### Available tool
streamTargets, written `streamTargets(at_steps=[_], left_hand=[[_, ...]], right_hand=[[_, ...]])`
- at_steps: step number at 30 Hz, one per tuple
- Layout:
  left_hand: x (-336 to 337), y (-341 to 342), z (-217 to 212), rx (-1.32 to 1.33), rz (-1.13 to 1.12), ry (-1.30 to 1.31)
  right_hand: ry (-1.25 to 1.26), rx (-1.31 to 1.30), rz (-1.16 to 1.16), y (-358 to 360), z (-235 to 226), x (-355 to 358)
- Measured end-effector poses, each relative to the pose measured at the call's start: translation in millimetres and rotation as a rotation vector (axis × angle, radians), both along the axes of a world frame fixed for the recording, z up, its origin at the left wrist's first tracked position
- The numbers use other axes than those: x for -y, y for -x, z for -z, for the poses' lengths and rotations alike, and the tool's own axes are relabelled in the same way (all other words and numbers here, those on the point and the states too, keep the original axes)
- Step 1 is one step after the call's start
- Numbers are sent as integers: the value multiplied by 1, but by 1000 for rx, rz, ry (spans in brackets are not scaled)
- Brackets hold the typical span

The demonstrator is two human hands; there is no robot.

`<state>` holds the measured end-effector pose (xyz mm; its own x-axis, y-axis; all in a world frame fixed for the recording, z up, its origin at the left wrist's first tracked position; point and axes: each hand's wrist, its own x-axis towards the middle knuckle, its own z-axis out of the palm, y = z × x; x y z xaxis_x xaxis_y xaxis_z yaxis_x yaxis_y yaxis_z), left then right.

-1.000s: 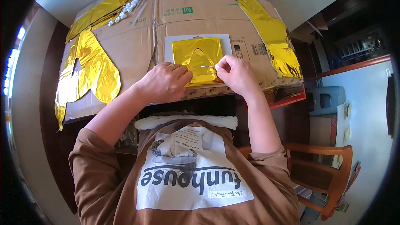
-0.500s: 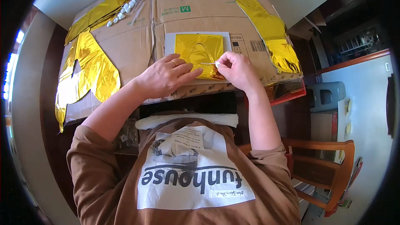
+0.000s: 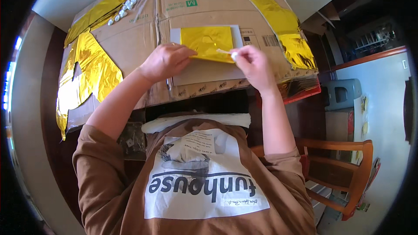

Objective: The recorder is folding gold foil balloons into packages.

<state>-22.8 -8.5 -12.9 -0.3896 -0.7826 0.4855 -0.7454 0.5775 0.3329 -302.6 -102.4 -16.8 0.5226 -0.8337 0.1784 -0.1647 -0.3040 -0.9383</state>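
Observation:
A shiny gold foil sheet lies over a light grey board, with a curved outline showing in its middle. My left hand is closed in a pinch on the foil's near left corner. At the near right corner, my right hand is closed, with its thumb and fingers around a small white wad. From that wad a thin white strip reaches left over the foil. The foil's near edge is drawn back from the board's near part. Whether the right fingers also grip the foil is hard to see.
Brown cardboard covers the tabletop. A cut gold foil piece hangs over the left edge, and a long gold foil strip runs along the right. White crumpled wads lie at the far left. A wooden chair stands at right.
Both hands have moved away from me and slightly apart. The foil's near edge has come up and away, baring the near part of the board. My left fingers have closed on its corner.

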Motion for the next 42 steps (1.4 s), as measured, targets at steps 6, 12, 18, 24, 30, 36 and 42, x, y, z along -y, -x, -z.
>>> streamTargets(at_steps=[6, 12, 18, 24, 30, 36, 42], left_hand=[[6, -1, -3, -96, -148, -41], [13, -1, -8, -87, -187, 37], [15, 0, -18, -127, -222, 49], [19, 0, -15, -99, -228, 37], [16, 1, -9, -118, -197, 18], [11, -1, 2, -34, -79, 138], [-5, 7, -1, 28, 10, 95]], right_hand=[[255, -38, 334, 27, -39, -65], [185, -270, 331, -1, -22, -72], [527, -331, 445, -48, -3, -45], [820, -422, 261, -79, 26, -32], [844, -583, 229, -59, 15, -46], [792, -262, 171, -13, -13, -70], [648, -239, 96, -25, -38, 10]])
